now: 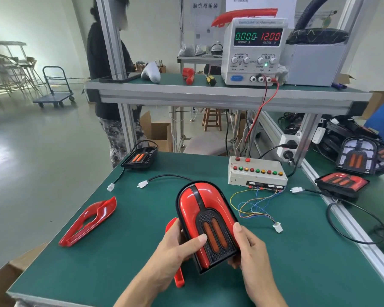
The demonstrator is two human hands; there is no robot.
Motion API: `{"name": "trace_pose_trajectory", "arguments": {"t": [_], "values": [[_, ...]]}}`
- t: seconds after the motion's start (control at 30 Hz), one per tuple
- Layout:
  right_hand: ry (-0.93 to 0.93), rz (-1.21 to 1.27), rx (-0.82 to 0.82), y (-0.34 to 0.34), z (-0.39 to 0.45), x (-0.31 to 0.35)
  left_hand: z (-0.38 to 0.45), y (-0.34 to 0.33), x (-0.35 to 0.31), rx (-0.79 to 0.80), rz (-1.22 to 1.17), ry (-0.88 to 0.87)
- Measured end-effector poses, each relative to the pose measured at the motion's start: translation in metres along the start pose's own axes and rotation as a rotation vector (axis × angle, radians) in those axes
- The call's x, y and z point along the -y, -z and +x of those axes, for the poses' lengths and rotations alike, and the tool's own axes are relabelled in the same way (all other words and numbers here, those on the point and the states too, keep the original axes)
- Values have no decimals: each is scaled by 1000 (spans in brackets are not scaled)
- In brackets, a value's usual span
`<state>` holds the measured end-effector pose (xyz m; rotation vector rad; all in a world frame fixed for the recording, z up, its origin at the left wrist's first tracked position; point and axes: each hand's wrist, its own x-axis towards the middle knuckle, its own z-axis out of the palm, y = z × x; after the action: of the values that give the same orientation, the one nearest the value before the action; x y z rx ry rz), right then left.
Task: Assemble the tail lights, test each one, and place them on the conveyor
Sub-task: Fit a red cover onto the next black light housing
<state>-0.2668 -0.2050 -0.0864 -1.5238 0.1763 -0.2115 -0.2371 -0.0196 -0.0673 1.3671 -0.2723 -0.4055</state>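
**One lamp closed up, testing not yet begun**

A green bench mat (275,273) fills my view, with a shelf at the far side carrying a power supply (254,50) that reads zero current and twelve volts. At the near left lies a loose red lens cover (88,221); farther back sits an uncovered black lamp base (140,157), its white plug resting unconnected on the mat. In the middle I hold a tail light (206,222) with its red cover already on, lifted just above the mat, its cable trailing to a free white connector (142,184). My left hand (177,247) grips its left edge, thumb curled over the front near the orange strips. My right hand (246,247) clasps the right edge, thumb up along the side. To the right, the test box (256,173) waits with its coloured leads unplugged, so I judge assembly of this unit done and testing next. More lamp parts (341,182) lie far right. No conveyor is visible.
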Motion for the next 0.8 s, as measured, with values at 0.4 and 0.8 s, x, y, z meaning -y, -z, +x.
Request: {"name": "trace_pose_trajectory", "arguments": {"t": [0.4,0.8], "values": [[112,-35,1,3,-2,-9,47,1,-59,-395,222,35],[72,74,149,11,-9,-4,55,-4,-54,-530,212,66]]}}
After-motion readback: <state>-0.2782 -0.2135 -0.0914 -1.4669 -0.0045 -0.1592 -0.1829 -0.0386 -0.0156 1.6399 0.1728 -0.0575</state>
